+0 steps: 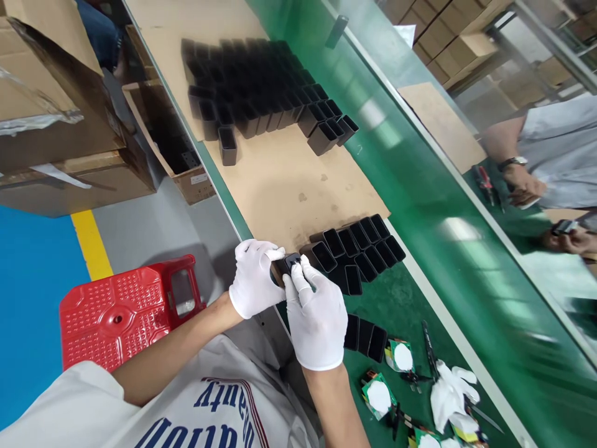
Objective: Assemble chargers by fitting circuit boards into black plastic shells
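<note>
Both my hands wear white gloves and meet over a black rectangular case point(291, 259) at the table's near edge. My left hand point(255, 278) grips it from the left side, thumb along its upper rim. Bent fingers of my right hand point(318, 314) close on its top from the right; whether a small part is between them is hidden. Just beyond, a group of similar black open-topped cases point(347, 242) stands in rows on the cardboard sheet and the green mat. Several more cases point(364, 336) lie to the right of my right hand.
A large block of black cases point(252, 87) covers the far cardboard sheet point(298, 180). Circuit boards with white discs point(379, 398) and a loose white glove point(451, 395) lie at lower right. A red stool point(116, 317) stands left. Across the green conveyor point(420, 186), another person's hand point(525, 183) shows.
</note>
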The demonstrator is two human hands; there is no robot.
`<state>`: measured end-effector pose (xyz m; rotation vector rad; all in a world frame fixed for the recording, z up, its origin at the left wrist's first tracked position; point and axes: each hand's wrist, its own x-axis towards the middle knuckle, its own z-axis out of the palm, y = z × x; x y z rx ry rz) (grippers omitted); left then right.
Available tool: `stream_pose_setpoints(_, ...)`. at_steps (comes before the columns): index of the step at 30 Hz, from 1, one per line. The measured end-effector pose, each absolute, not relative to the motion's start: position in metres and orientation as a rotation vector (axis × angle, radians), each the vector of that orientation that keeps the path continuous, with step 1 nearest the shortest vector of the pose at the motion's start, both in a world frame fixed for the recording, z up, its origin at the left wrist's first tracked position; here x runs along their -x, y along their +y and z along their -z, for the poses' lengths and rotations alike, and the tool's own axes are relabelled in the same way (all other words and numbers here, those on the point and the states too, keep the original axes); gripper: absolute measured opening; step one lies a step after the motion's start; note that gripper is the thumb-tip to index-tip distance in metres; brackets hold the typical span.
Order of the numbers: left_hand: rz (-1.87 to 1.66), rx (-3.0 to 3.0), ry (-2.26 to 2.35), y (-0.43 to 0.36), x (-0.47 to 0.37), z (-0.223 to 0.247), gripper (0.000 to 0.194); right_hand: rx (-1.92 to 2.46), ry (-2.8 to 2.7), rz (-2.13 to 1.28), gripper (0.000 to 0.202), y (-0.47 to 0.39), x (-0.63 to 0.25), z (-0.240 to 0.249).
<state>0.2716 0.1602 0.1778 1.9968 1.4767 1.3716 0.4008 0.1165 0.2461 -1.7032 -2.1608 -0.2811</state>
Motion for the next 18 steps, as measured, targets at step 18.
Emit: stream_pose_setpoints(18,-1.383,-2.007,1.475,0.171,-0.262,-0.184,0.033,1.559,-1.969,0.370,0.037,0.124,-0.388,-0.215)
